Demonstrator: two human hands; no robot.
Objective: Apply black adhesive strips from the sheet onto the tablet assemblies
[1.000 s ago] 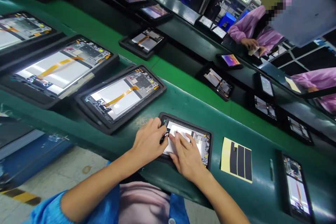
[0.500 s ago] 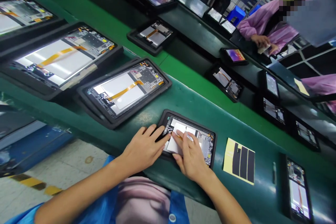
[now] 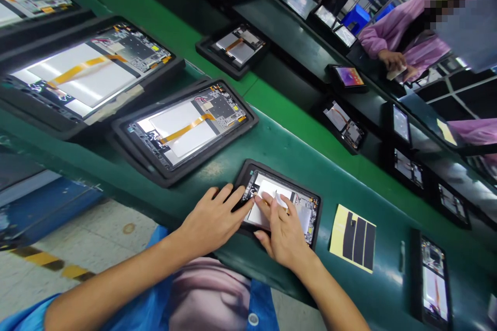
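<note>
An opened tablet in a black tray [image 3: 310, 201] lies on the green belt right in front of me, its white battery and circuit board showing. My left hand [image 3: 213, 220] rests flat on the tray's left end, fingers stretched out toward the board. My right hand [image 3: 281, 232] lies on the white battery, its fingers extended and pressed down near an orange flex cable. Neither hand holds anything I can make out.
A yellow sheet with black strips [image 3: 353, 238] lies right of the tray. More opened tablets in trays [image 3: 182, 126] fill the belt to the left and far right [image 3: 430, 279]. Across the line, a person in a pink coat [image 3: 396, 36] works at another row.
My left hand has gone from curled at the tray's corner to flat with fingers spread. My right hand's fingers slid a little up the battery. The view shifted slightly.
</note>
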